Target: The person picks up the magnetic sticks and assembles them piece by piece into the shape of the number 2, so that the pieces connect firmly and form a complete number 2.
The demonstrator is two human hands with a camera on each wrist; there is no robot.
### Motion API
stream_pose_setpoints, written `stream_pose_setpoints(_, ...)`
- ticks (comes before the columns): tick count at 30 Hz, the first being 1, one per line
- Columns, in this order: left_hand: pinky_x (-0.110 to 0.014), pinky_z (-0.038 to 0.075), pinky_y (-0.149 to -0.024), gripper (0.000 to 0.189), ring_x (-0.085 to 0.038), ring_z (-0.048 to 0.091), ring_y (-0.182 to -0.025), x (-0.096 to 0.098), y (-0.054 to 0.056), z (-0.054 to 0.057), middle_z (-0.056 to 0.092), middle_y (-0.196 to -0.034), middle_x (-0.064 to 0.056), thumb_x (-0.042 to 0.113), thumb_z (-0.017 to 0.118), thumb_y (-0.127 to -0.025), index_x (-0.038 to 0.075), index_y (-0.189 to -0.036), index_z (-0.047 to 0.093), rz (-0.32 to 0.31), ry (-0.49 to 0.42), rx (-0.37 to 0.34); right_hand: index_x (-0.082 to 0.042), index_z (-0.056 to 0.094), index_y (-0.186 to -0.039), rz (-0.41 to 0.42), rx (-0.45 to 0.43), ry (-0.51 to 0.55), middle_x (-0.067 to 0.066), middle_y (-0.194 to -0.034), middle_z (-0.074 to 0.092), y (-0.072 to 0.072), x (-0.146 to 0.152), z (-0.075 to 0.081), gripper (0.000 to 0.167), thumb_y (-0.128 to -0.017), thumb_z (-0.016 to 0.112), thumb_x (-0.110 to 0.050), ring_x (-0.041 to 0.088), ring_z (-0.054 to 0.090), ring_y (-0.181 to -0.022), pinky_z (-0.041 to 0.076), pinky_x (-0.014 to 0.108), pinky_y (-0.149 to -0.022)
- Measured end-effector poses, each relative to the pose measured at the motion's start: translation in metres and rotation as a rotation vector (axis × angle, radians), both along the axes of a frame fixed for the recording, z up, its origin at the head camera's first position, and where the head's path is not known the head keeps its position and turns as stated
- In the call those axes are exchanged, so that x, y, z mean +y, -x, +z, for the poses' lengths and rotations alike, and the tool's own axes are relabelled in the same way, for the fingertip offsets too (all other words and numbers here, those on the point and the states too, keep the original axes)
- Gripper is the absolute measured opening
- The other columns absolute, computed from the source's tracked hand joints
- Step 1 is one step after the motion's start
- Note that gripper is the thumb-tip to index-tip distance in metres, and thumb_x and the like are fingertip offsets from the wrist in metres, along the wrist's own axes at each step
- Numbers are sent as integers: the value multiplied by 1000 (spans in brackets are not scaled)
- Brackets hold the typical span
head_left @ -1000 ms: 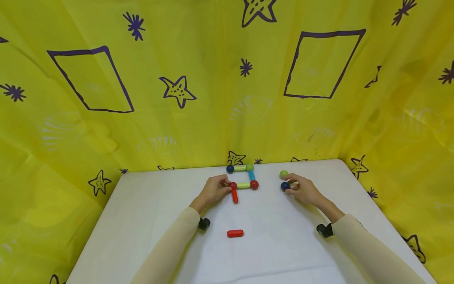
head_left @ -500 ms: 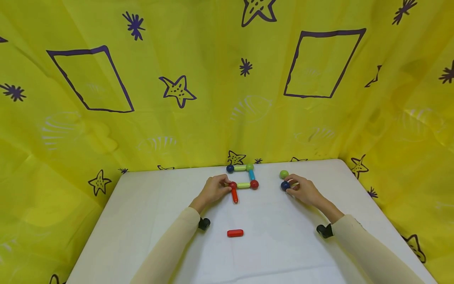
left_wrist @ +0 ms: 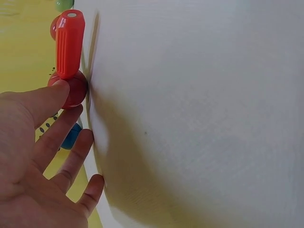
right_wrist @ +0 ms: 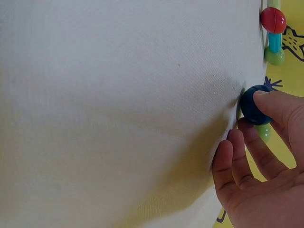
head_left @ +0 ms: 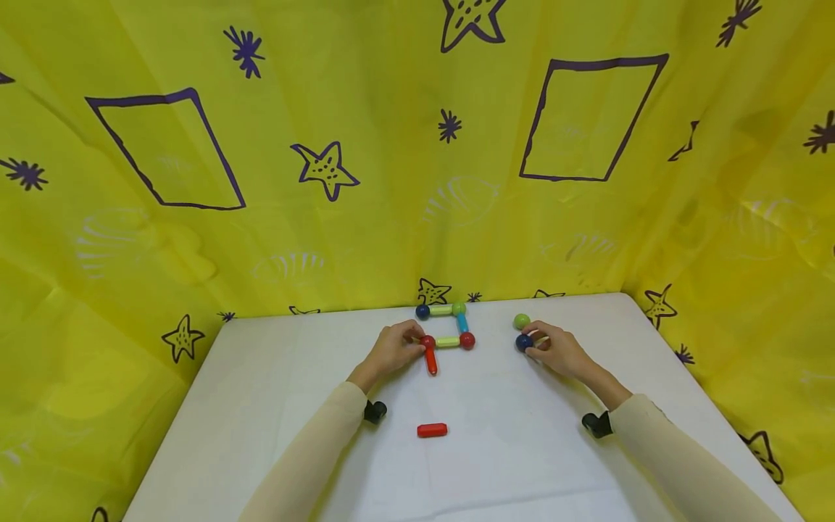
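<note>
My left hand (head_left: 393, 349) pinches a red ball (left_wrist: 71, 90) between thumb and index finger, its other fingers spread near the table. That ball is a corner of a joined figure: a red rod (left_wrist: 70, 45) points toward me from it, and a yellow-green rod (head_left: 447, 342) runs right to a second red ball (head_left: 467, 341). From there a blue rod (head_left: 462, 323), a green ball (head_left: 459, 309), another yellow-green rod (head_left: 440, 310) and a dark blue ball (head_left: 422, 312) continue. My right hand (head_left: 562, 354) pinches a separate dark blue ball (right_wrist: 255, 105) on the table, right of the figure.
A loose green ball (head_left: 522, 321) lies just behind the right hand's blue ball. Nearer to me, a loose red rod (head_left: 432, 430) rests on the white table (head_left: 509, 449). A yellow patterned curtain (head_left: 391, 239) stands along the back and sides.
</note>
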State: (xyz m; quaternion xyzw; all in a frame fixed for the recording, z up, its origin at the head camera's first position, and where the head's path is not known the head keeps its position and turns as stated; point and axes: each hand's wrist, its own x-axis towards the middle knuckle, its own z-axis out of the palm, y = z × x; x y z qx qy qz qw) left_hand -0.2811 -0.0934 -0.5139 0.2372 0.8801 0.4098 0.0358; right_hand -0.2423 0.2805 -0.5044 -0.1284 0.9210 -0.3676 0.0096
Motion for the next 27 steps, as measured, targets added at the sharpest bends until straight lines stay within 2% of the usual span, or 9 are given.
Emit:
stream_pose_setpoints(9,-43,51,-98,22,-24,65,-105,0,0,0,75,-110,-3,11,74,-95,10,-116,72,-2,38,-15,-4,64,-119,15,-2,3,21,-109,72,-2,-1,2,30,-91,75,-3,28,68,-89,53,41,-77)
stream_pose_setpoints(15,-42,52,-96,23,-24,65,-104,0,1,-2,75,-110,-3,10,74,-95,9,-117,74,-8,34,4,-4,65,-119,24,1,2,20,-108,72,-1,-1,2,30,-90,76,-4,27,68,-88,53,39,-75)
stream_pose_setpoints(20,-41,52,-96,22,-23,65,-103,1,1,-1,75,-110,-3,10,74,-94,9,-116,74,-4,33,11,-5,66,-119,55,-7,4,19,-107,72,0,1,1,31,-90,76,-4,25,66,-86,52,36,-74)
stream_pose_setpoints(27,-43,51,-98,22,-24,64,-106,1,0,2,74,-112,-3,11,73,-96,10,-118,74,5,41,-16,-6,66,-117,133,-49,25,15,-106,72,2,-3,1,30,-89,77,-5,21,65,-81,53,33,-71)
